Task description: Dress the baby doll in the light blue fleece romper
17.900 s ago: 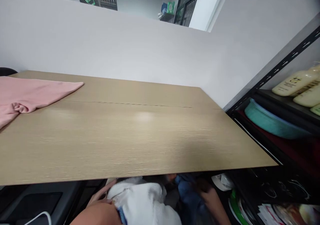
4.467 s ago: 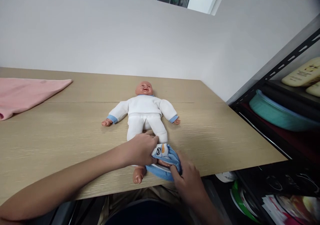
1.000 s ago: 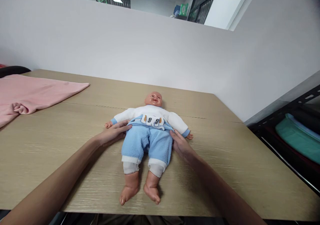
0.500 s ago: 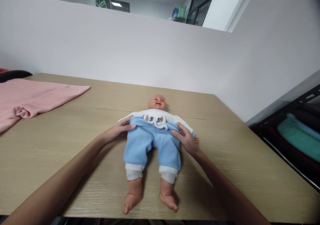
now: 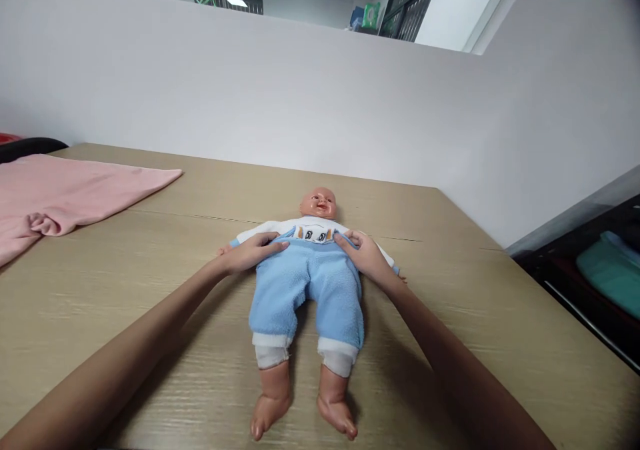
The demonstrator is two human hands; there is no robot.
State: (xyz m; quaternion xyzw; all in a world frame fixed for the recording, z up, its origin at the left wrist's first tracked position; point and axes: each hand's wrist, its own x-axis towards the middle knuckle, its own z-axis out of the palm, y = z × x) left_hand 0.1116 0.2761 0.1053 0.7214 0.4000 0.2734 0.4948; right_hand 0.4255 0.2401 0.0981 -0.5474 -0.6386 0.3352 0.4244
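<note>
A baby doll [image 5: 318,205] lies on its back on the wooden table [image 5: 150,290], head away from me, bare feet near the front edge. It wears a white top and light blue fleece overalls [image 5: 310,290] with a white embroidered bib at the chest. My left hand [image 5: 253,253] pinches the overalls' upper edge on the doll's left side as I see it. My right hand [image 5: 367,255] pinches the same edge on the other side. Both hands cover the doll's arms in part.
A pink cloth [image 5: 60,193] lies spread on the table's far left. A black metal shelf [image 5: 590,263] with a teal basin [image 5: 613,267] stands at the right. A white partition wall runs behind the table.
Since a second ago my hands have slid up from the doll's waist to its chest, drawing the blue overalls higher. Earlier the doll wore only white clothes.
</note>
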